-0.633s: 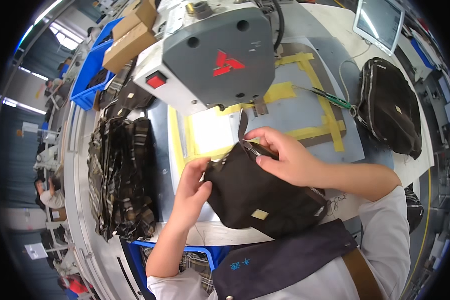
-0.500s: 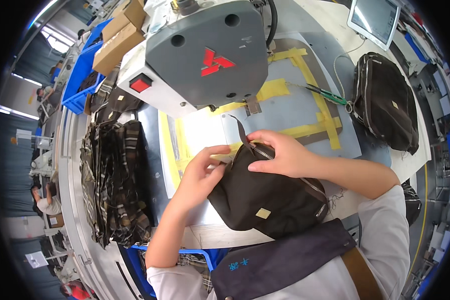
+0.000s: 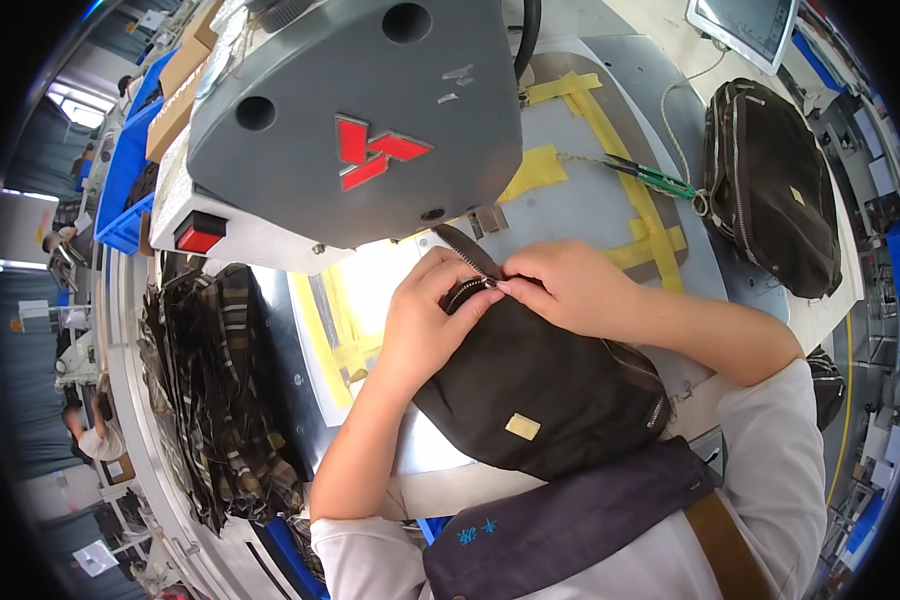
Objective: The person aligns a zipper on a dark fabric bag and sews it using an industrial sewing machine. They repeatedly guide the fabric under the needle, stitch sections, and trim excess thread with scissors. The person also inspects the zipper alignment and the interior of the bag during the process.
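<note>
A dark brown fabric pouch (image 3: 560,390) with a small pale yellow patch lies in front of me on the machine table. My left hand (image 3: 425,315) pinches the zipper edge at the pouch's far end. Beside it, my right hand (image 3: 565,287) grips the same edge, thumb and forefinger pressed together close to the left fingertips. A loose zipper tail (image 3: 465,250) sticks up from between the hands toward the sewing machine head (image 3: 370,130). The metal teeth show just below the fingers. The pouch's underside is hidden.
Green-handled thread snips (image 3: 655,180) on a cord lie at the right, next to another dark pouch (image 3: 775,190). Plaid and dark fabric pieces (image 3: 220,390) are piled at the left. Yellow tape (image 3: 650,220) marks the plate. Blue bins (image 3: 130,170) and a tablet (image 3: 745,30) stand farther back.
My hands have come together at the zipper end, and both now pinch it. Before, they were apart, the left fingers loosely spread. My view has shifted closer to the machine head.
</note>
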